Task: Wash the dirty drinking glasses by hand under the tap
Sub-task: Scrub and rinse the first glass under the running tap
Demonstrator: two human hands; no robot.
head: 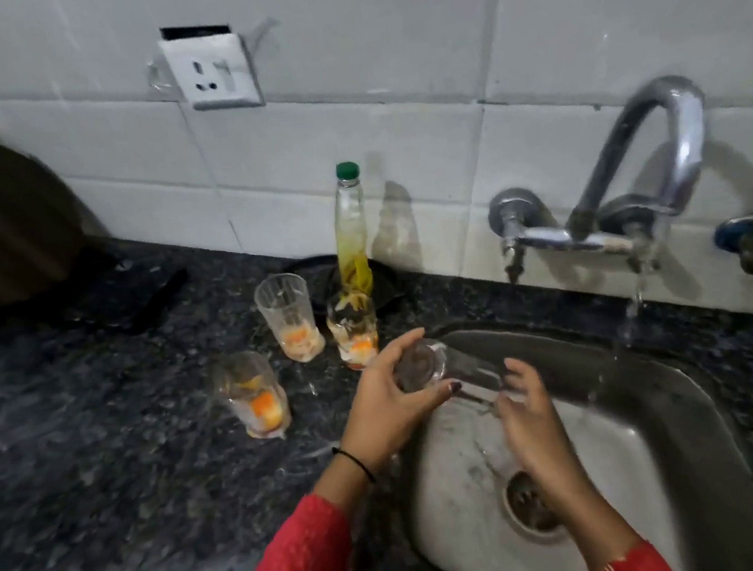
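Clear glass (442,369) held sideways over sink, three dirty glasses (291,317) upright on counter

I see red sleeves on both arms: the left sleeve (300,565) carries a white leaf-like print near its lower edge, the right sleeve (632,569) looks plain. A thin black band (356,462) circles my left wrist.

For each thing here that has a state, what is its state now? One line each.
tap: on, water running
held glass: on its side over the sink, looks rinsed
left hand: gripping the glass base
right hand: open at the glass mouth
three glasses on the counter: upright, orange residue inside
bottle: upright, green cap on
sink: wet, drain unplugged
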